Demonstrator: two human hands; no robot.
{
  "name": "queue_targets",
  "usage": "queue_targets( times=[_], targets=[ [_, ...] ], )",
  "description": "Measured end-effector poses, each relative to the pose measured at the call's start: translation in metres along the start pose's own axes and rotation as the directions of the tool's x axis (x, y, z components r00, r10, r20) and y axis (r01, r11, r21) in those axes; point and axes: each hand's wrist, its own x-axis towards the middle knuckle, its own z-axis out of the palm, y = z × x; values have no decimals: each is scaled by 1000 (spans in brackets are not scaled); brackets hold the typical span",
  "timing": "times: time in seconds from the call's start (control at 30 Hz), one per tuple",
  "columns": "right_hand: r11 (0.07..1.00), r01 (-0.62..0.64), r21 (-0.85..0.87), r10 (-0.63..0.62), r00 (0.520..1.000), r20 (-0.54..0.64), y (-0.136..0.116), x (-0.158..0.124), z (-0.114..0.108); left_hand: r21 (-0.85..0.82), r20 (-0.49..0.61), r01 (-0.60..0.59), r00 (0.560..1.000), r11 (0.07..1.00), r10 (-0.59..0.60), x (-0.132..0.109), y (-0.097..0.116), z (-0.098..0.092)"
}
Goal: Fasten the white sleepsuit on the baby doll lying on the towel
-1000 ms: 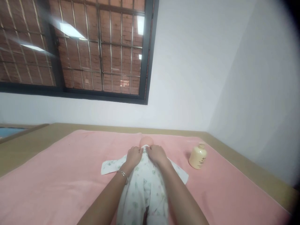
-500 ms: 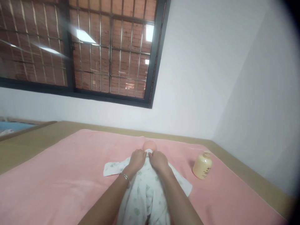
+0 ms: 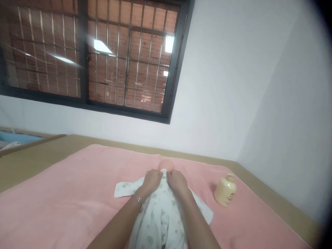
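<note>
Both hands (image 3: 152, 180) (image 3: 177, 180) grip garment (image 3: 163, 202), collar (image 3: 164, 171) and long axis toward wall (image 3: 220, 103).

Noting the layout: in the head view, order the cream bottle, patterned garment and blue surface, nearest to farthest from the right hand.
1. Patterned garment, in the right hand.
2. Cream bottle, on the pink blanket to the hand's right.
3. Blue surface, at the view's far left.

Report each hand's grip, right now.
Left hand: closed, holding the white printed baby garment at its neckline.
Right hand: closed, holding the other side of the neckline.
</note>
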Motion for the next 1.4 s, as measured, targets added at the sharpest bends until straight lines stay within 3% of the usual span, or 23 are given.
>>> queue_targets(
  times=[0.1,0.2,0.47,0.73,0.97,1.4],
  targets=[
    [998,-55,-10,55,998,27,7,3,7,23,-55,-73,996,997,74,0,3,-1],
    [999,-34,-5,34,999,36,10,5,10,6,-54,-62,997,998,62,0,3,0],
    [999,0,-35,0,1000,-12,1,3,10,-43,65,25,998,999,-22,-2,1,-6],
    [992,-105,65,100,992,82,15,8,18,-160,149,105,986,981,-81,-4,-1,-5],
    [969,-169,180,138,976,171,22,13,27,-179,101,125,989,976,-108,-4,-6,3],
    [969,-186,162,163,976,146,25,14,32,-221,78,135,990,966,-121,-3,-6,5]
  ],
)
